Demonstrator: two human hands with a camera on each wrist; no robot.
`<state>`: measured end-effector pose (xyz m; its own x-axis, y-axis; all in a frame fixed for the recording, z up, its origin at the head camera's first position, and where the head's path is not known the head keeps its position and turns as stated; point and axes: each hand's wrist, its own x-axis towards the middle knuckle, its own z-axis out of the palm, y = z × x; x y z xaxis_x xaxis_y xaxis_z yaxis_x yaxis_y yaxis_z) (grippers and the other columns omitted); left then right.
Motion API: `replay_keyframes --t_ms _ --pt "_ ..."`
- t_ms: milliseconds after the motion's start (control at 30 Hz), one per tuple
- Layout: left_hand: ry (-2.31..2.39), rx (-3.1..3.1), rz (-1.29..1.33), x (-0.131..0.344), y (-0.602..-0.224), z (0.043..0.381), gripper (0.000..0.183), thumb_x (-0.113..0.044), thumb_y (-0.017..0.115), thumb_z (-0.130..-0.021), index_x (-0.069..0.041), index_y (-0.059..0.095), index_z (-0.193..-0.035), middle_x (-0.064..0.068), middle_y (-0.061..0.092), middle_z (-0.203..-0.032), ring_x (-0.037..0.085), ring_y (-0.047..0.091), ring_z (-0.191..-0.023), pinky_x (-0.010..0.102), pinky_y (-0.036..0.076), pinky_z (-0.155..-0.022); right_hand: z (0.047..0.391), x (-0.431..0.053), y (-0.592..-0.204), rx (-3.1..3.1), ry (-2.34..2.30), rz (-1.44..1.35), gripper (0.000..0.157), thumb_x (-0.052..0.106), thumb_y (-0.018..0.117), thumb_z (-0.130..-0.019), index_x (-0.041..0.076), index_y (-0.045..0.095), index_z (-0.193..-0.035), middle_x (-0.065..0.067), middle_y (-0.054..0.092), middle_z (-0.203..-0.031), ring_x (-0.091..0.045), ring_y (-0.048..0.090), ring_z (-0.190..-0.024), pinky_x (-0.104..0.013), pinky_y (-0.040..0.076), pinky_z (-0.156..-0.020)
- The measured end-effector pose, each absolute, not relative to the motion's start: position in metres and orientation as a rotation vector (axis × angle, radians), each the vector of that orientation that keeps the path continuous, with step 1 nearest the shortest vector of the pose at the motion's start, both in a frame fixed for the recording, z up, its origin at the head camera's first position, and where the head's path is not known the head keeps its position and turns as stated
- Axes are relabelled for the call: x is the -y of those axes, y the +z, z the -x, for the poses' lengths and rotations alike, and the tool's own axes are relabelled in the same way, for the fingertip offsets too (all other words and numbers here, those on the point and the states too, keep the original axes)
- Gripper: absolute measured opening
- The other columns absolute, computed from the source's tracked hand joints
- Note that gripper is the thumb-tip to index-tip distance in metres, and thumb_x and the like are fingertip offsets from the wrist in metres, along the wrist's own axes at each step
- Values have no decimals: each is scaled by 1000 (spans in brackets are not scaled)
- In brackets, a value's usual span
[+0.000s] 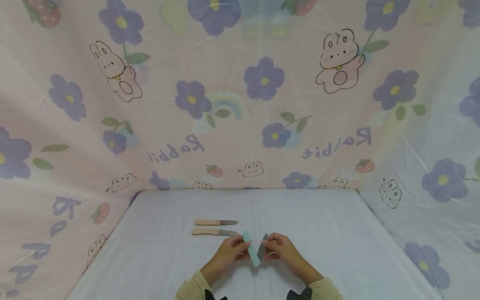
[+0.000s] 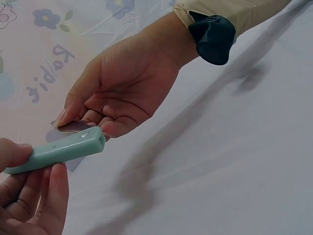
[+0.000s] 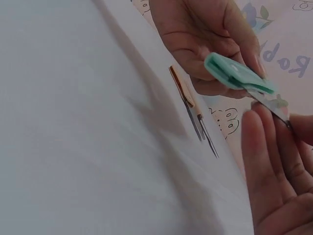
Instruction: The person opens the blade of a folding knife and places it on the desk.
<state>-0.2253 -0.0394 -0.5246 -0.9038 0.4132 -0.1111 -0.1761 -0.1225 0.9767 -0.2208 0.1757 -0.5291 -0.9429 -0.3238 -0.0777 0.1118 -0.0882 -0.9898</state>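
A folding knife with a mint-green handle (image 1: 251, 251) is held up between both hands, its blade (image 1: 263, 246) swung partway out. My left hand (image 1: 226, 253) grips the handle between thumb and fingers. On the other side, my right hand (image 1: 283, 251) pinches the grey blade between thumb and fingertips. The right wrist view has the blade (image 3: 269, 105) coming out of the slot at an angle to the handle. Just beyond the left hand, two knives with peach handles, a farther one (image 1: 207, 222) and a nearer one (image 1: 205, 231), lie side by side, blades unfolded and pointing right.
A white cloth covers the table (image 1: 322, 221). Pale pink fabric printed with flowers and rabbits (image 1: 228, 125) rises as walls at the back and both sides. Dark bands circle both wrists, over beige sleeves (image 1: 195, 287).
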Motion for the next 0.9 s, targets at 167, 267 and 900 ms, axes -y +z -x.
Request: replay_keyframes --t_ms 167,267,900 --pt "2154 -1747 -227 44 -525 225 37 -18 62 -90 9 53 -115 15 64 -101 18 62 -87 32 53 -79 220 -174 -526 -1849 -2158 210 20 16 61 -90 -2 53 -93 -8 65 -80 -17 63 -73 -34 56 -69" --pt "2197 -1730 -205 47 -527 225 39 -17 63 -89 9 53 -116 20 61 -106 18 62 -87 32 53 -80 220 -173 -526 -1825 -2184 205 19 15 60 -91 -2 52 -93 -9 66 -83 -18 64 -74 -34 56 -71" --pt "2421 -1621 18 63 -524 217 46 -13 59 -92 15 42 -125 11 59 -97 14 61 -85 30 51 -84 214 -154 -529 -1677 -2392 151 15 10 59 -92 1 48 -88 -13 67 -86 -20 67 -78 -36 53 -78"
